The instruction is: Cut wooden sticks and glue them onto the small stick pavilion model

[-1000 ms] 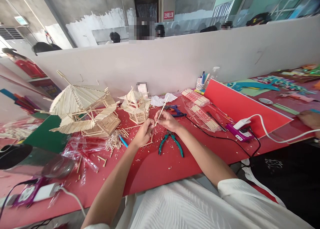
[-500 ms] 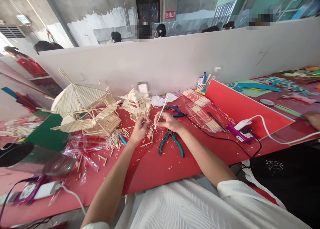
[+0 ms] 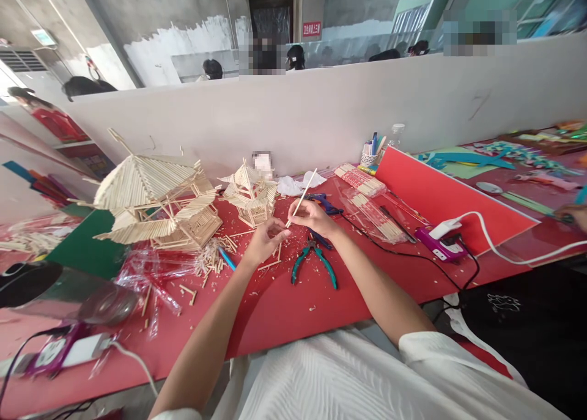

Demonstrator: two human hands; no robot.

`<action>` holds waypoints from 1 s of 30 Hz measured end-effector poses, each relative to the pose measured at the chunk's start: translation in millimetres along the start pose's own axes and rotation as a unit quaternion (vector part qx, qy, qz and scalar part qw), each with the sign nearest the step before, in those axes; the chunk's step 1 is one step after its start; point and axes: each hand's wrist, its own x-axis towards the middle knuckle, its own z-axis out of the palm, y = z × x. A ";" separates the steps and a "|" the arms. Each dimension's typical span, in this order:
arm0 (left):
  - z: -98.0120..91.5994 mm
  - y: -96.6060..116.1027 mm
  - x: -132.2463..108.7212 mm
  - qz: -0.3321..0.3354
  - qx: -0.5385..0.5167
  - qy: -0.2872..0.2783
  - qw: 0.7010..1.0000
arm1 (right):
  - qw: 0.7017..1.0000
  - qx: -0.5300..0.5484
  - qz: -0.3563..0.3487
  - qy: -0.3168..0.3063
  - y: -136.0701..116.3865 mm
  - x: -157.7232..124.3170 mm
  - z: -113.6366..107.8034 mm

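A thin wooden stick (image 3: 306, 191) slants up from my right hand (image 3: 314, 218), pinched between thumb and fingers. My left hand (image 3: 268, 239) is closed, its fingertips at the stick's lower end; whether they grip the stick or a small piece is too fine to tell. Below the hands lie short cut sticks (image 3: 270, 265) and green-handled pliers (image 3: 315, 264). Just behind my left hand stands a small stick-built pavilion (image 3: 252, 197). A larger stick pavilion (image 3: 156, 194) is farther left. A blue glue gun (image 3: 325, 203) lies beyond my right hand.
Bundles of wrapped sticks (image 3: 373, 212) and a red board (image 3: 449, 194) are to the right, beside a purple power strip (image 3: 440, 249) with cables. On the left lie plastic wrapping (image 3: 147, 270), a blue pen (image 3: 227, 258) and a clear bottle (image 3: 87, 294). A white partition (image 3: 321, 114) stands behind.
My right hand has moved slightly right with the stick, which now tilts more. My left hand has shifted right, its fingertips now at the stick's lower end.
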 end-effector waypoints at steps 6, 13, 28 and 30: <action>-0.7 -4.2 1.1 -0.016 -0.009 0.003 1.000 | 0.998 -0.049 -0.001 -0.040 -3.2 -0.1 2.9; -4.2 -6.3 0.2 -0.027 0.052 0.001 0.998 | 0.995 -0.078 -0.011 -0.057 3.9 1.6 7.6; -6.8 -5.5 -1.2 -0.052 0.067 0.010 0.996 | 0.992 -0.118 -0.025 -0.047 15.1 2.1 7.8; -6.6 -4.2 -1.4 -0.051 0.066 0.011 0.996 | 0.992 -0.116 -0.021 -0.047 14.8 1.7 8.7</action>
